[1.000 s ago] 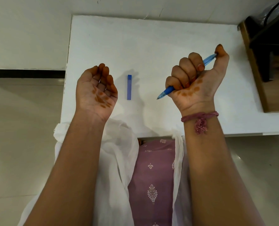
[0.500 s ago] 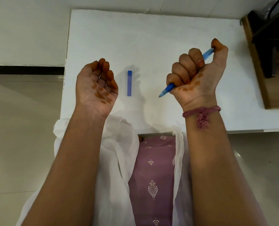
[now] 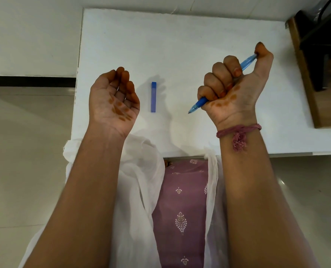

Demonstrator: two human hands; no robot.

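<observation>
My right hand (image 3: 232, 88) is raised palm up above the white table (image 3: 180, 39), fingers curled round a blue pen (image 3: 198, 104). The pen's tip points down and left, and its back end sticks out under my thumb. A blue pen cap (image 3: 153, 97) lies flat on the table between my hands, lengthwise away from me. My left hand (image 3: 113, 101) is held palm up to the left of the cap, fingers loosely curled, holding nothing.
A wooden piece of furniture (image 3: 306, 78) stands against the table's right side. Tiled floor (image 3: 25, 151) lies to the left and right of the table. My lap, in purple cloth with a white scarf (image 3: 141, 180), is at the table's near edge.
Both hands keep their pose; they and the table sit slightly differently in view as my head shifts. The pen stays in my right hand, and the cap has not moved.
</observation>
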